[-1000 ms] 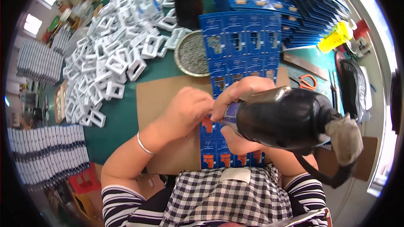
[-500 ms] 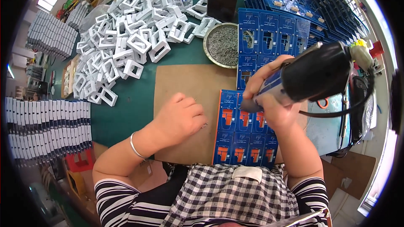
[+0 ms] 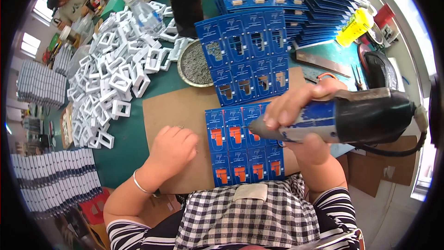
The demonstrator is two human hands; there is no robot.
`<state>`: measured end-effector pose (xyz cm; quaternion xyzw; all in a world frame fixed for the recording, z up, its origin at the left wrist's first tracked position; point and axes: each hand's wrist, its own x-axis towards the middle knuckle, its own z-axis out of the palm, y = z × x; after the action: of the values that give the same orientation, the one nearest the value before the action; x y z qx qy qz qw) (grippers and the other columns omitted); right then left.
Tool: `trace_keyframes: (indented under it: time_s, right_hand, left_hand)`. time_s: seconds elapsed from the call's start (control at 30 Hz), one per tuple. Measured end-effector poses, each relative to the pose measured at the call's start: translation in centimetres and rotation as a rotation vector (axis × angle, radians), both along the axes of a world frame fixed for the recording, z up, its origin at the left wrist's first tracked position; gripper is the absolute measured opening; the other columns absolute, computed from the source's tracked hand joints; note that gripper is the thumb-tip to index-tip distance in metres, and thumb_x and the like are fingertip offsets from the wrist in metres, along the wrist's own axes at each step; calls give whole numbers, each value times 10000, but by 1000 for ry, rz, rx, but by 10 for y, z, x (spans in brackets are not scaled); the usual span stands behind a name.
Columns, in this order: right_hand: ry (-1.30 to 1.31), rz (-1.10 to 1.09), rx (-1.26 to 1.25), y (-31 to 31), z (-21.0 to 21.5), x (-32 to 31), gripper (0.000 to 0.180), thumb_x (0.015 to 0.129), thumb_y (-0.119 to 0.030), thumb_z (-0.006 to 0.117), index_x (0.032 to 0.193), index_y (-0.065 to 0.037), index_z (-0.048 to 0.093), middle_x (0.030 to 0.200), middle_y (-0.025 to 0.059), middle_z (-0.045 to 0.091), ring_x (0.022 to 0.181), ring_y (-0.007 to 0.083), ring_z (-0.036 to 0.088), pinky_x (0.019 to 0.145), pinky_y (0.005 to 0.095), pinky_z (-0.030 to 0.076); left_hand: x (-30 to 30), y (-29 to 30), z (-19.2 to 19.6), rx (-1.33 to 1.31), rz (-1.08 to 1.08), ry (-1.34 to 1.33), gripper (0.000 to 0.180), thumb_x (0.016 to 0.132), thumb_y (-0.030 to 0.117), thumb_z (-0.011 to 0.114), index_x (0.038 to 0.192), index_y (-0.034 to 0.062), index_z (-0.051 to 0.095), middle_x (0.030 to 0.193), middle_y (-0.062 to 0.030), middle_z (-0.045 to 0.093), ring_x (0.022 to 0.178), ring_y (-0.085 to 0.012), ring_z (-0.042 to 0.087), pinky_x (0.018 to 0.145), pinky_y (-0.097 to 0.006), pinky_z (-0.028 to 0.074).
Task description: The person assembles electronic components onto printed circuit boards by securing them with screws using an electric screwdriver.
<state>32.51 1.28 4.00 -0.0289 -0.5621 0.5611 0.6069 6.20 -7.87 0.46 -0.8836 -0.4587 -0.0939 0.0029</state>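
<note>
- My right hand [image 3: 300,104] is gripping a corded power tool [image 3: 365,118] round its body, the nose pointing left over the near blue panel [image 3: 243,152]; I cannot tell whether the tip is touching.
- My left hand [image 3: 173,148] is resting loosely closed over the left half of the cardboard sheet [image 3: 171,106]; thin metal bits [image 3: 181,126] are poking out at the fingers, too small for me to name.
- The near blue panel is lying on the cardboard's right half, its near edge sitting close to my apron [image 3: 245,217]; orange pieces [image 3: 235,134] are showing on it in two rows.
- The tool is looking rigid and fairly heavy, so its thick body is offering the surest hold; its cord [image 3: 393,153] is probably tugging a little at the back.
- The panel is seeming light, thin and smooth, likely to slide or bend when pressed at a corner; its left edge is giving the easiest grip.
- Bare cardboard is leaving room between my left hand and that edge.
- Past the panel's far edge, a second blue panel [image 3: 247,60] with cutouts is limiting movement and hiding part of the round bowl [image 3: 195,84].
- White frames [image 3: 113,60] are heaping toward the table's [image 3: 125,143] far left corner; stacked blue panels [image 3: 319,0] are crowding its far right one.
</note>
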Motion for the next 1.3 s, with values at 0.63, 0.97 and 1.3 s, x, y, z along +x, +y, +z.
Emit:
trace_keyframes:
  time_s: [0.63,0.97,1.3]
  right_hand:
    - [16,-218,-230,-12,-1,36,593,836,-337,702,1257,-102,355,833,91,579,740,243,633,713,392,529]
    - [53,-88,-142,-6,-15,39,585,789,-67,663,1264,-82,322,897,134,593,836,238,638,771,399,550]
    - [16,-136,-77,-2,-23,40,619,793,-63,658,1298,-75,301,916,135,591,847,222,635,778,371,548]
  left_hand:
    - [66,53,-15,-331,60,-612,105,755,-34,680,838,28,666,818,-96,656,743,-238,645,644,-324,513]
    - [69,53,-11,-306,81,-518,151,743,-8,702,881,39,662,836,-88,664,746,-262,647,663,-336,524]
    - [72,58,-5,-73,-108,-235,226,682,15,721,888,86,661,866,-40,629,792,-241,605,707,-359,483]
